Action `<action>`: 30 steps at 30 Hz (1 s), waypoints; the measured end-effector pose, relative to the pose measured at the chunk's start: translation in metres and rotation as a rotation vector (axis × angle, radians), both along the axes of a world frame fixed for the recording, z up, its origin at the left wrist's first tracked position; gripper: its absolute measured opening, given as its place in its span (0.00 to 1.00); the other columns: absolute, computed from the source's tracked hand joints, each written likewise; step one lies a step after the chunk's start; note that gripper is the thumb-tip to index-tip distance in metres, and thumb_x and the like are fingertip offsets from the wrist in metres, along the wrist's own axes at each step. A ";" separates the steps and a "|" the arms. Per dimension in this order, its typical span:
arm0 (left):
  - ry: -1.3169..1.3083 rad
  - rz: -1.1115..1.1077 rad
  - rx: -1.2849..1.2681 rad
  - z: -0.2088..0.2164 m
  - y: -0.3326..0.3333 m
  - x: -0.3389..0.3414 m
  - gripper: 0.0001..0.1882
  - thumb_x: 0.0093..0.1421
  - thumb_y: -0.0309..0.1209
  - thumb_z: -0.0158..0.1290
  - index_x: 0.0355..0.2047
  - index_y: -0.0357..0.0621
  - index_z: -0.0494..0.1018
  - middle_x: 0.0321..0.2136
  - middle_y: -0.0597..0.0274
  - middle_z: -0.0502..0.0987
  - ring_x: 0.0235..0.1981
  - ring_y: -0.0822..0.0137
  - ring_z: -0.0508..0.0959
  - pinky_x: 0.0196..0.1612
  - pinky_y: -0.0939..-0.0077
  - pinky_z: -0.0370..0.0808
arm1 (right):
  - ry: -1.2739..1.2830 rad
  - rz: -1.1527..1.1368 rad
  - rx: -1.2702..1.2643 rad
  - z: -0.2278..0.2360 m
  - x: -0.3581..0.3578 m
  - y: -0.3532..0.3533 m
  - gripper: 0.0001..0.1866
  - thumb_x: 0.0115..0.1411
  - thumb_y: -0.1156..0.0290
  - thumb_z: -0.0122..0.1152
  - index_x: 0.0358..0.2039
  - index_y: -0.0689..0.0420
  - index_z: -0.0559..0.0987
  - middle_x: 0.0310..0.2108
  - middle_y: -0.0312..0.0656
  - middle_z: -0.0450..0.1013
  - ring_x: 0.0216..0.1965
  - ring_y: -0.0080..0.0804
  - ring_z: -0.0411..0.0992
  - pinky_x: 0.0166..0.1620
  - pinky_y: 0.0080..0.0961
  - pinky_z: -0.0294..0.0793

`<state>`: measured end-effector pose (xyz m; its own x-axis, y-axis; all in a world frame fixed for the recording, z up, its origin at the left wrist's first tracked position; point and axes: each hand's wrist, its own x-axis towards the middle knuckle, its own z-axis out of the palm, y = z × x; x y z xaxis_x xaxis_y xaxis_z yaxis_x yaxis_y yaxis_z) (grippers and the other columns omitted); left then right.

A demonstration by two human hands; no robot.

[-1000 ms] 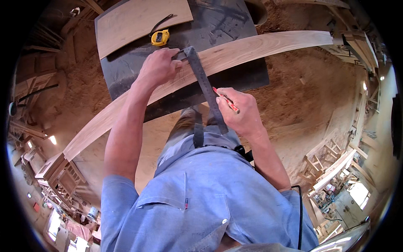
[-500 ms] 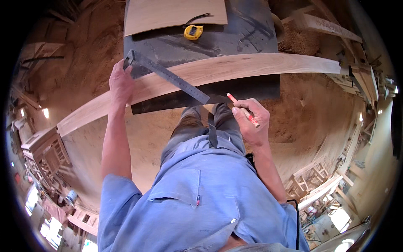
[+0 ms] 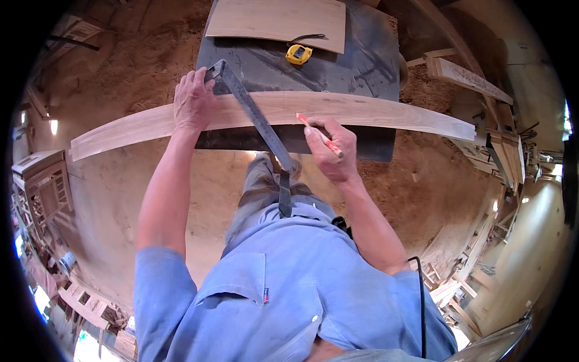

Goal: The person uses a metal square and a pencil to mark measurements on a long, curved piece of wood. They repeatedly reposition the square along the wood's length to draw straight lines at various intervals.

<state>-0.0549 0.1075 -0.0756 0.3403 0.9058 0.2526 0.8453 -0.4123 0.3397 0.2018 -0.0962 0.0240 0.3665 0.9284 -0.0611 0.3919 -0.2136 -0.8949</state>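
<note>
- wooden board [image 3: 374,110] lay crosswise on the dark table [image 3: 362,72], both ends reaching out past the table's sides; its edges looked bowed in the wide view.
- metal square [image 3: 256,114] stood at a slant over the board, its long blade crossing from the far edge to beyond the near edge, toward the person's waist, and its short arm at the far side.
- left hand [image 3: 194,104] was over the board, left of the blade, its fingers closed on the short arm of the square.
- right hand [image 3: 333,151] had its fingers closed around a red and pale pencil [image 3: 325,142], right of the blade; the tip pointed at the board near its near edge, and whether it touched the wood could not be told.
- yellow tape measure [image 3: 299,55] with a black strap sat beyond the board, just beside a flat pale panel [image 3: 277,23] on the table.
- brown dust covered the floor [image 3: 136,78] around the table, and a wooden frame [image 3: 45,187] stood off to the left.
</note>
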 end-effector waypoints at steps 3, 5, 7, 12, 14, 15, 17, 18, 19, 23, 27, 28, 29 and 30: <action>0.010 0.016 -0.017 -0.003 -0.002 -0.003 0.19 0.67 0.34 0.56 0.56 0.41 0.74 0.48 0.51 0.79 0.53 0.48 0.77 0.56 0.54 0.73 | -0.071 0.019 0.060 -0.015 -0.012 0.008 0.09 0.63 0.72 0.64 0.41 0.60 0.84 0.28 0.49 0.79 0.28 0.39 0.79 0.36 0.31 0.77; 0.007 0.027 -0.018 -0.005 0.000 -0.004 0.19 0.67 0.35 0.56 0.56 0.42 0.75 0.48 0.51 0.79 0.53 0.48 0.77 0.56 0.54 0.73 | 0.006 0.012 0.034 -0.018 -0.011 0.010 0.08 0.62 0.72 0.65 0.41 0.60 0.84 0.28 0.49 0.79 0.28 0.40 0.79 0.36 0.32 0.78; 0.008 0.032 -0.034 -0.006 -0.001 -0.006 0.20 0.67 0.35 0.56 0.57 0.42 0.75 0.49 0.51 0.79 0.53 0.48 0.77 0.56 0.54 0.73 | 0.032 -0.072 0.044 -0.012 0.000 0.001 0.08 0.62 0.72 0.65 0.40 0.60 0.84 0.27 0.48 0.79 0.28 0.38 0.79 0.36 0.31 0.77; 0.014 0.027 -0.006 -0.011 0.002 -0.007 0.20 0.70 0.37 0.55 0.58 0.42 0.74 0.50 0.49 0.78 0.55 0.46 0.77 0.58 0.55 0.74 | -0.031 -0.235 0.013 -0.021 0.044 -0.020 0.08 0.63 0.73 0.63 0.40 0.62 0.84 0.25 0.44 0.78 0.26 0.28 0.76 0.34 0.27 0.75; 0.020 0.017 0.012 -0.008 0.002 -0.006 0.20 0.70 0.38 0.54 0.59 0.42 0.73 0.50 0.49 0.78 0.55 0.46 0.77 0.58 0.55 0.73 | 0.031 -0.226 0.009 -0.031 0.050 -0.022 0.09 0.63 0.73 0.63 0.40 0.64 0.84 0.24 0.43 0.78 0.25 0.25 0.74 0.33 0.26 0.74; 0.025 0.026 -0.013 -0.008 0.001 -0.005 0.21 0.70 0.38 0.54 0.59 0.42 0.73 0.51 0.49 0.78 0.55 0.46 0.77 0.58 0.55 0.73 | 0.029 -0.235 0.022 -0.032 0.052 -0.025 0.09 0.64 0.73 0.63 0.40 0.64 0.84 0.24 0.41 0.78 0.25 0.24 0.74 0.32 0.25 0.73; 0.037 0.046 -0.061 -0.005 0.000 -0.002 0.21 0.71 0.39 0.53 0.60 0.42 0.73 0.51 0.48 0.78 0.56 0.46 0.76 0.59 0.55 0.72 | 0.030 -0.253 0.051 -0.026 0.054 -0.028 0.08 0.64 0.74 0.62 0.40 0.65 0.84 0.24 0.39 0.77 0.25 0.20 0.72 0.32 0.23 0.72; 0.047 0.047 -0.059 -0.004 0.001 -0.003 0.22 0.71 0.39 0.53 0.60 0.42 0.73 0.52 0.48 0.78 0.56 0.46 0.76 0.60 0.55 0.72 | 0.041 -0.271 0.061 -0.024 0.056 -0.028 0.08 0.65 0.74 0.62 0.40 0.65 0.84 0.23 0.37 0.77 0.26 0.19 0.71 0.31 0.22 0.71; 0.056 0.046 -0.057 -0.005 0.002 -0.005 0.22 0.72 0.40 0.52 0.61 0.42 0.72 0.52 0.48 0.78 0.56 0.46 0.76 0.60 0.55 0.71 | 0.049 -0.291 0.071 -0.020 0.058 -0.029 0.08 0.65 0.74 0.62 0.40 0.65 0.84 0.23 0.36 0.76 0.26 0.17 0.70 0.31 0.21 0.71; 0.050 0.032 0.060 -0.010 0.002 -0.009 0.22 0.71 0.38 0.53 0.62 0.45 0.72 0.50 0.50 0.78 0.55 0.48 0.75 0.57 0.55 0.71 | 0.140 -0.379 0.093 -0.031 0.076 -0.035 0.08 0.65 0.73 0.62 0.39 0.66 0.84 0.23 0.33 0.75 0.26 0.14 0.68 0.30 0.18 0.68; 0.060 0.019 0.147 -0.016 0.005 -0.010 0.23 0.71 0.38 0.53 0.63 0.44 0.72 0.50 0.50 0.78 0.54 0.48 0.76 0.57 0.55 0.71 | 0.061 -0.357 0.068 -0.035 0.095 -0.032 0.08 0.64 0.74 0.62 0.36 0.66 0.84 0.22 0.34 0.75 0.25 0.16 0.68 0.30 0.20 0.69; 0.058 0.018 0.134 -0.014 0.004 -0.009 0.23 0.71 0.37 0.53 0.63 0.44 0.71 0.49 0.50 0.78 0.53 0.48 0.76 0.57 0.54 0.71 | 0.020 -0.346 0.065 -0.035 0.097 -0.031 0.07 0.63 0.74 0.63 0.35 0.66 0.84 0.22 0.35 0.75 0.25 0.17 0.69 0.30 0.21 0.69; 0.056 0.018 0.121 -0.012 0.004 -0.008 0.23 0.71 0.37 0.53 0.63 0.44 0.71 0.49 0.50 0.78 0.53 0.48 0.76 0.57 0.54 0.71 | -0.020 -0.335 0.063 -0.035 0.100 -0.030 0.07 0.62 0.75 0.63 0.34 0.66 0.83 0.22 0.36 0.75 0.24 0.18 0.69 0.29 0.21 0.69; 0.047 0.016 0.104 -0.010 0.003 -0.007 0.23 0.71 0.37 0.53 0.63 0.44 0.71 0.48 0.50 0.78 0.52 0.48 0.76 0.56 0.54 0.71 | 0.007 -0.338 0.037 -0.038 0.104 -0.031 0.08 0.62 0.74 0.62 0.34 0.66 0.83 0.22 0.35 0.75 0.25 0.18 0.69 0.30 0.21 0.69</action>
<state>-0.0620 0.1102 -0.0857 0.3395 0.8808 0.3300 0.8662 -0.4295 0.2555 0.3055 -0.1268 -0.0136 0.6538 0.7560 -0.0329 0.2983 -0.2975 -0.9069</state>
